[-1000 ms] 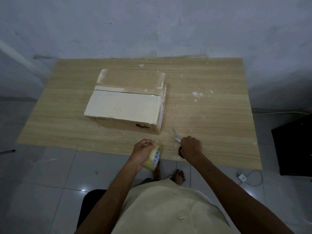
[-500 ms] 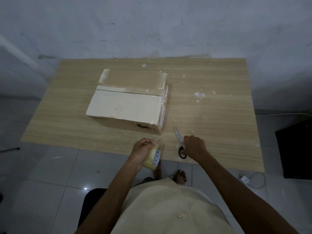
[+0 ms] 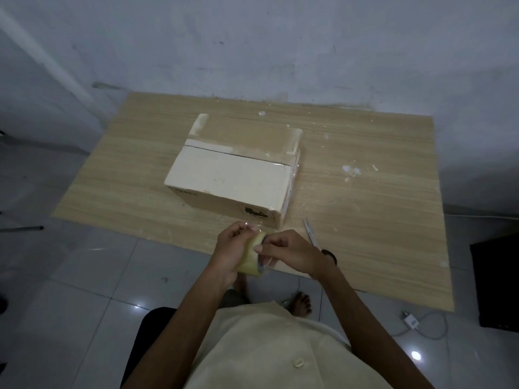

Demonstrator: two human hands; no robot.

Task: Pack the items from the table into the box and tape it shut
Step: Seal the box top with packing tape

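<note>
Though the light is dim, the wooden table under the box shows plainly, pale-grained and flecked with white scraps to the right of the box. The cardboard box sits with its flaps folded down and a dark seam running across its top. Glossy clear tape covers its near right corner and right side. A black block stands on the floor well to the right of the box.

Just in front of the box's near right corner, over the table's edge, the left hand wraps its fingers and palm round the tape roll. It holds the roll up off the table, apart from the box. The right hand has thumb and fingertips pinched against the roll's upper rim; whether they have the loose end of tape I cannot tell.

The scissors lie flat on the table just right of the box's near right corner. Their blade tip is nearest the box, and the dark handle is partly hidden behind the right wrist. A white plug with its cable lies on the tiles, far to the right of the box.
</note>
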